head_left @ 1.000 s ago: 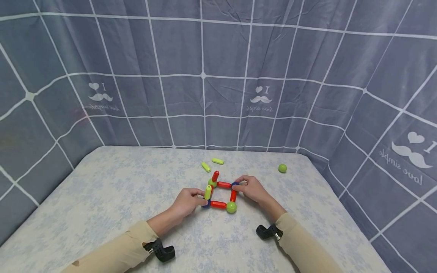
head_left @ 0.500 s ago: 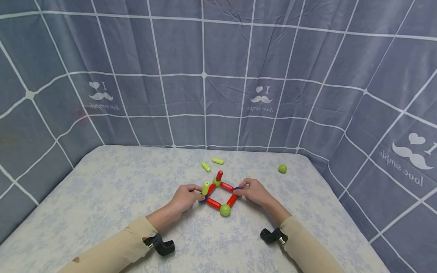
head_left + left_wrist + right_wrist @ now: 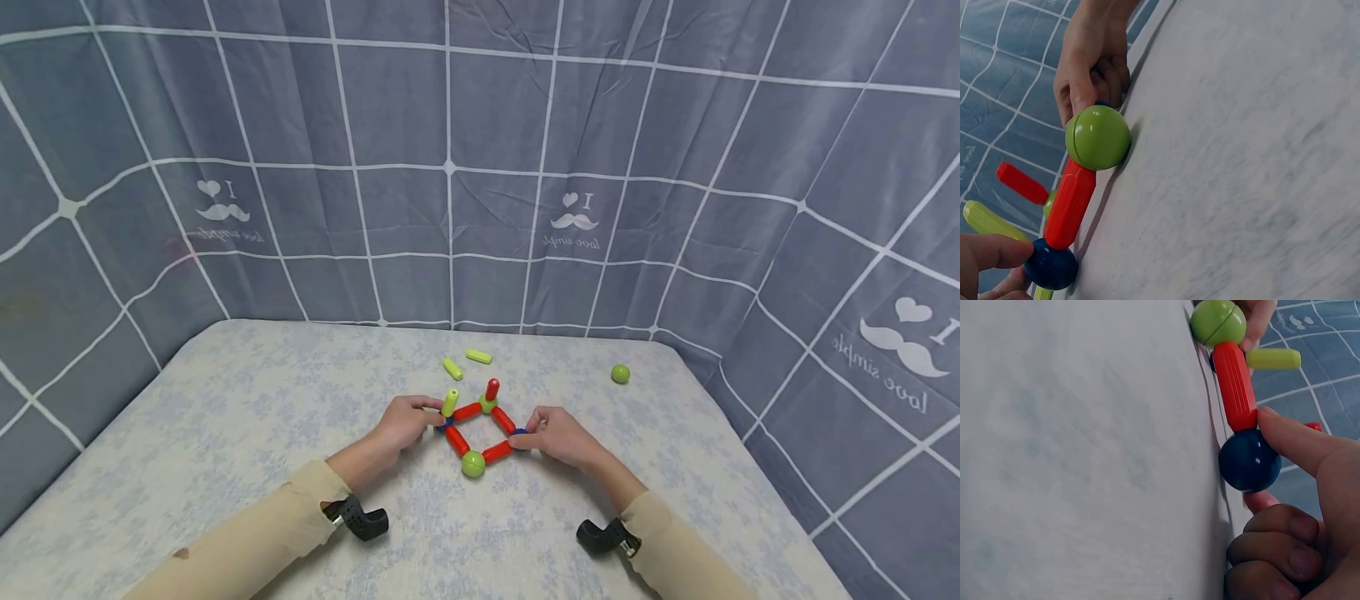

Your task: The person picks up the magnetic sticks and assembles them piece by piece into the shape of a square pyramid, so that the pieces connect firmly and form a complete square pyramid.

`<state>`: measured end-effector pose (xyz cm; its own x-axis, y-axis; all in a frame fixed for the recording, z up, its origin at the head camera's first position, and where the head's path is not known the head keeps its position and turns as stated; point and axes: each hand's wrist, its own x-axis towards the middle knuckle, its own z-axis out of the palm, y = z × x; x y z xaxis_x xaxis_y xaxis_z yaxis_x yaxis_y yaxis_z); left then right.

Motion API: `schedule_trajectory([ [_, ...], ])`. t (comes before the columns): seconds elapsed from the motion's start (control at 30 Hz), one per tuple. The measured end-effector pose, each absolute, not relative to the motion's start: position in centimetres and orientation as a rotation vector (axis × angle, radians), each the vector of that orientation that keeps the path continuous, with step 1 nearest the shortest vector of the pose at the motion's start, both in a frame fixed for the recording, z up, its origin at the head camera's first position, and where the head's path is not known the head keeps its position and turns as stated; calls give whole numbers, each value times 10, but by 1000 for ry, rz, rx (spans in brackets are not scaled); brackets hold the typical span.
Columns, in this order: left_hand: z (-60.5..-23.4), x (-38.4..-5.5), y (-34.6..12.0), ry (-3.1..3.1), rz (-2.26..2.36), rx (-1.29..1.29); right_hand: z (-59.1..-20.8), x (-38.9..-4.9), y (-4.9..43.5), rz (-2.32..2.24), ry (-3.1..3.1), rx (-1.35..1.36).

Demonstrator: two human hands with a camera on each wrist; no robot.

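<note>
A ring [image 3: 497,452] of red rods [image 3: 457,441] and coloured balls is on the desk [image 3: 285,400], between the two hands. If its centre is the centre of a clock in the head view, the far green ball [image 3: 487,406] is at twelve, the near green ball [image 3: 473,464] at six, the left blue ball [image 3: 442,425] at nine and the right blue ball [image 3: 521,441] at three. Each of the four rods joins one green ball to one blue ball. From the far green ball a red stub [image 3: 492,389] stands up, and from the left blue ball a lime stub [image 3: 450,403] stands up, leaning a little.

The left hand [image 3: 405,422] comes from eight o'clock and pinches the left blue ball between thumb and fingers, as the left wrist view also shows. The right hand [image 3: 566,435] comes from four o'clock and pinches the right blue ball; in the right wrist view the thumb [image 3: 1297,437] presses near the joint with the rod, one finger touches the ball from the other side, and the remaining fingers are curled in.

Two loose lime rods [image 3: 452,368] lie near the ring, at eleven and twelve o'clock, close to each other but apart. A loose green ball [image 3: 620,373] rests well apart, at two o'clock. Behind the desk hangs a grey-blue curtain [image 3: 495,208] with white lines.
</note>
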<state>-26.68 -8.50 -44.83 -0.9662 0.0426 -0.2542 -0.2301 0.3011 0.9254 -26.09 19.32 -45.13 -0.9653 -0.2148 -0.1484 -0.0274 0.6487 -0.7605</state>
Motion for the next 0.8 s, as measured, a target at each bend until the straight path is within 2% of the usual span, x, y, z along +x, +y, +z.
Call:
schedule_trajectory([
  [0.5, -451, -293, -83, 2301, 1717, -95, -444, -230, 169, -1046, 2738, -47],
  [0.8, -452, -295, -85, 2239, 1758, -27, -444, -243, 170, -1198, 2819, -68],
])
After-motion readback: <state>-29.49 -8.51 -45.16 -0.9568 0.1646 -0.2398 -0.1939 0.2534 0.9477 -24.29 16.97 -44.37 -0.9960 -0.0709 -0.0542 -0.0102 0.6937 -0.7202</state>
